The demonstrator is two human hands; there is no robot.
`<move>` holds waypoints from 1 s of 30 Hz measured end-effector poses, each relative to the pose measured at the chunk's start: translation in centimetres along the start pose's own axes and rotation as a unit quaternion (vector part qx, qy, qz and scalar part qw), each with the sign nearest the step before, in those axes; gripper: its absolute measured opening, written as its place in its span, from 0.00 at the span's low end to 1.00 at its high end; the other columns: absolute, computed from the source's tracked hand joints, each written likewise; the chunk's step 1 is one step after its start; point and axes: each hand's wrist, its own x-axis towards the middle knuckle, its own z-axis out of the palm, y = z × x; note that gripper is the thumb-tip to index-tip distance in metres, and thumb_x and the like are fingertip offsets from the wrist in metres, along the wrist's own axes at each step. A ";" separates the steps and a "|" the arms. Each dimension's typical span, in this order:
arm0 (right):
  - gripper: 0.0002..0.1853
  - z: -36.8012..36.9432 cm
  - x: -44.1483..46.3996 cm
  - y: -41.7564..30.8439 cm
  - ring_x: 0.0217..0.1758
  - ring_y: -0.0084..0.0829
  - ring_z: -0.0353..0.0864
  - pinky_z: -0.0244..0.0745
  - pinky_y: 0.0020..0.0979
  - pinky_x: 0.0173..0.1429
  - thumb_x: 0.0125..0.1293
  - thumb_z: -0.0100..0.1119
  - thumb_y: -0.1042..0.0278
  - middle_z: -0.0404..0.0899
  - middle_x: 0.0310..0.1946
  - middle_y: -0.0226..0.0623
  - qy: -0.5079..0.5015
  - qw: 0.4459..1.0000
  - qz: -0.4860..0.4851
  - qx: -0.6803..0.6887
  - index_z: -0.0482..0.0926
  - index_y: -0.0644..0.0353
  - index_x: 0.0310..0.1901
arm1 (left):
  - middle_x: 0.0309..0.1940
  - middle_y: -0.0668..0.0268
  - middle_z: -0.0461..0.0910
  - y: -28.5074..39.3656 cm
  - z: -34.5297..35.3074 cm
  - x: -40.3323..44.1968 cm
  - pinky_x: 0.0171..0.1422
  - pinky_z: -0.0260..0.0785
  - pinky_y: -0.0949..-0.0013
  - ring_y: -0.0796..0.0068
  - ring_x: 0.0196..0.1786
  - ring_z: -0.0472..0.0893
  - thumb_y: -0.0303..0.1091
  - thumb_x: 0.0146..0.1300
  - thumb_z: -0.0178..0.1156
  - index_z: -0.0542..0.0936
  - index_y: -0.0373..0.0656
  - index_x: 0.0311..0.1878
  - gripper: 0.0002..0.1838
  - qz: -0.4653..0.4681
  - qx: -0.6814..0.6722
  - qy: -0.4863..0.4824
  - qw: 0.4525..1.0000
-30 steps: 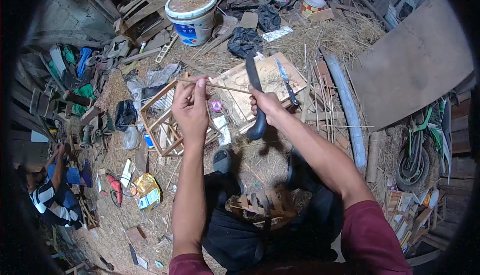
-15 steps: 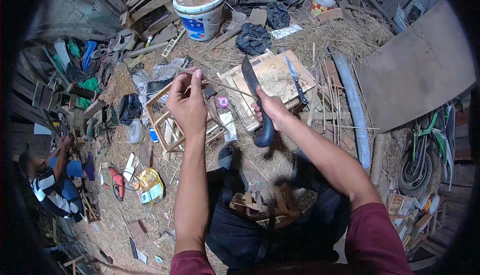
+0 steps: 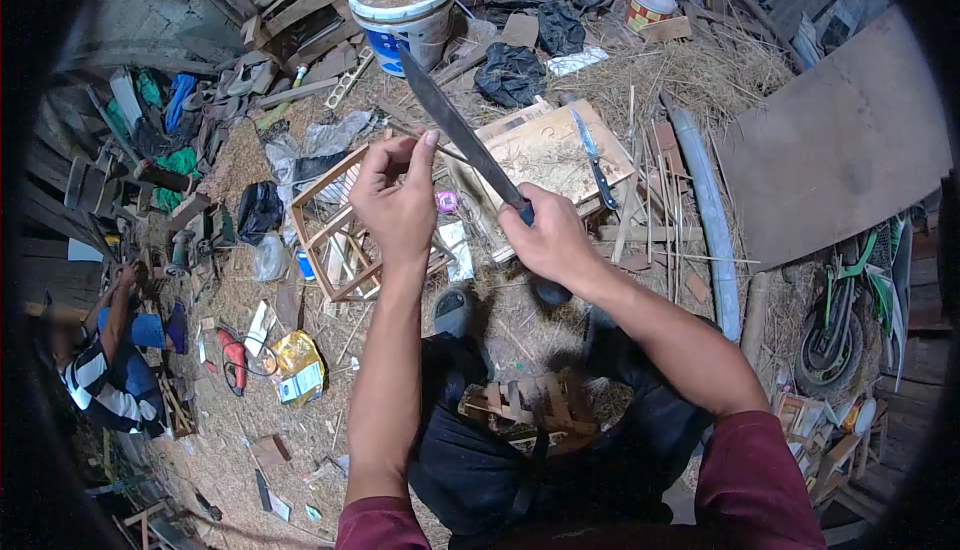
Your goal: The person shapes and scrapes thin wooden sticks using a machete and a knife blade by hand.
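My right hand (image 3: 552, 235) is wrapped around the dark handle of a machete (image 3: 462, 135). Its long blade slants up and to the left, toward the bucket. My left hand (image 3: 395, 195) pinches a thin wooden stick (image 3: 453, 155) between thumb and fingers, and the stick's right part runs close to the blade. Whether blade and stick touch, I cannot tell. Beneath the hands lies a wooden board (image 3: 550, 150), with a kitchen knife (image 3: 594, 160) on its right side. A slatted wooden frame (image 3: 312, 237) stands left of the board, partly behind my left hand.
A white bucket (image 3: 402, 12) filled with brownish material stands at the back. Thin sticks (image 3: 650, 190) and a grey pole (image 3: 705, 215) lie on the right. A red corded tool (image 3: 232, 360) rests on the littered floor. Another person (image 3: 110, 370) sits at far left.
The machete has swung left and its tip now points toward the bucket. My right hand has turned and lowered slightly, while my left hand has shifted a little to the right.
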 end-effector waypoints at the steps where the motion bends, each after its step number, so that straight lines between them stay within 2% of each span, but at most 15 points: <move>1: 0.16 -0.2 -0.2 -0.5 0.20 0.27 0.73 0.67 0.36 0.27 0.68 0.58 0.61 0.75 0.17 0.40 0.009 1.000 -0.005 0.003 0.78 0.69 0.34 | 0.33 0.68 0.83 0.6 0.2 -0.4 0.38 0.70 0.81 0.87 0.33 0.77 0.23 0.64 0.68 0.81 0.36 0.35 0.04 0.000 0.014 -0.007 1.000; 3: 0.16 -0.5 -0.5 -1.8 0.21 0.27 0.73 0.67 0.36 0.27 0.69 0.57 0.61 0.74 0.17 0.41 0.026 1.000 -0.013 0.008 0.78 0.69 0.34 | 0.32 0.68 0.83 0.9 0.9 -1.0 0.37 0.69 0.81 0.87 0.33 0.77 0.23 0.63 0.69 0.80 0.36 0.35 0.05 0.023 -0.001 -0.015 1.000; 6: 0.15 -1.6 -1.2 -4.3 0.21 0.27 0.74 0.67 0.37 0.27 0.70 0.56 0.62 0.74 0.17 0.44 0.028 1.000 -0.012 0.000 0.77 0.69 0.36 | 0.26 0.65 0.82 1.3 2.5 -1.8 0.33 0.71 0.77 0.82 0.28 0.80 0.25 0.58 0.73 0.82 0.34 0.32 0.08 0.093 0.031 -0.002 0.995; 7: 0.15 -1.5 -1.3 -3.9 0.21 0.33 0.77 0.69 0.39 0.27 0.70 0.55 0.62 0.75 0.17 0.46 0.028 1.000 -0.009 -0.008 0.77 0.70 0.37 | 0.27 0.61 0.83 1.7 2.6 -2.0 0.34 0.73 0.76 0.77 0.28 0.82 0.24 0.57 0.73 0.82 0.33 0.32 0.08 0.108 0.053 -0.007 0.993; 9: 0.14 -1.4 -1.3 -3.4 0.21 0.45 0.82 0.73 0.44 0.28 0.70 0.54 0.64 0.77 0.18 0.51 0.027 0.999 -0.004 -0.024 0.77 0.70 0.41 | 0.27 0.61 0.82 1.7 2.8 -2.1 0.34 0.73 0.76 0.78 0.28 0.82 0.24 0.57 0.73 0.81 0.33 0.32 0.08 0.106 0.041 -0.006 0.994; 12: 0.13 -2.0 -1.7 -4.5 0.23 0.51 0.83 0.73 0.46 0.29 0.70 0.53 0.65 0.78 0.18 0.54 0.009 1.000 0.014 -0.009 0.77 0.71 0.41 | 0.26 0.61 0.82 1.9 3.1 -2.2 0.34 0.73 0.76 0.78 0.28 0.82 0.24 0.57 0.73 0.81 0.33 0.32 0.08 0.098 0.040 -0.008 0.994; 15: 0.13 -1.1 -1.8 -3.5 0.24 0.54 0.83 0.73 0.48 0.29 0.70 0.52 0.66 0.78 0.19 0.56 0.059 0.998 -0.029 -0.018 0.77 0.71 0.42 | 0.26 0.61 0.82 2.3 3.2 -2.6 0.33 0.73 0.75 0.78 0.27 0.81 0.24 0.57 0.73 0.81 0.33 0.31 0.08 0.110 0.063 -0.009 0.992; 19: 0.12 -1.3 -1.0 -3.1 0.24 0.56 0.83 0.75 0.50 0.30 0.70 0.52 0.68 0.78 0.19 0.57 0.027 0.998 0.011 -0.054 0.76 0.72 0.40 | 0.26 0.61 0.82 2.0 3.1 -2.3 0.33 0.73 0.74 0.78 0.27 0.81 0.24 0.57 0.73 0.81 0.33 0.32 0.08 0.108 0.057 -0.005 0.992; 22: 0.13 -0.8 -1.3 -3.0 0.24 0.56 0.83 0.75 0.49 0.30 0.70 0.52 0.67 0.78 0.18 0.57 0.071 0.994 -0.071 -0.039 0.77 0.72 0.39 | 0.25 0.61 0.82 2.0 3.0 -2.2 0.34 0.73 0.74 0.77 0.28 0.82 0.24 0.57 0.73 0.81 0.33 0.32 0.08 0.099 0.061 -0.005 0.993; 23: 0.13 -0.8 -1.1 -2.4 0.24 0.56 0.83 0.75 0.48 0.29 0.70 0.52 0.67 0.78 0.18 0.58 0.045 0.995 -0.035 -0.081 0.76 0.73 0.41 | 0.25 0.61 0.82 1.9 3.0 -2.2 0.34 0.73 0.74 0.77 0.28 0.82 0.24 0.58 0.73 0.81 0.33 0.32 0.08 0.102 0.062 -0.005 0.993; 26: 0.13 -0.4 -0.3 -1.0 0.23 0.56 0.82 0.75 0.49 0.29 0.69 0.52 0.68 0.78 0.18 0.58 0.021 0.997 0.010 -0.075 0.76 0.73 0.41 | 0.25 0.62 0.82 1.2 2.8 -2.0 0.34 0.72 0.75 0.78 0.28 0.81 0.24 0.58 0.73 0.81 0.33 0.32 0.08 0.100 0.043 0.002 0.994; 29: 0.14 -0.3 -1.0 -2.3 0.23 0.55 0.83 0.77 0.49 0.29 0.70 0.51 0.68 0.78 0.17 0.57 0.040 0.997 -0.052 -0.047 0.77 0.74 0.41 | 0.25 0.63 0.81 1.0 2.3 -1.7 0.34 0.71 0.76 0.80 0.27 0.79 0.24 0.58 0.72 0.81 0.33 0.31 0.08 0.083 0.040 0.005 0.996; 30: 0.14 0.0 -1.0 -1.6 0.23 0.56 0.83 0.77 0.49 0.29 0.70 0.51 0.68 0.78 0.17 0.58 0.030 0.996 -0.035 -0.079 0.77 0.74 0.41 | 0.25 0.63 0.81 1.1 2.2 -1.8 0.34 0.71 0.76 0.80 0.27 0.79 0.24 0.58 0.72 0.81 0.33 0.31 0.08 0.076 0.044 0.003 0.996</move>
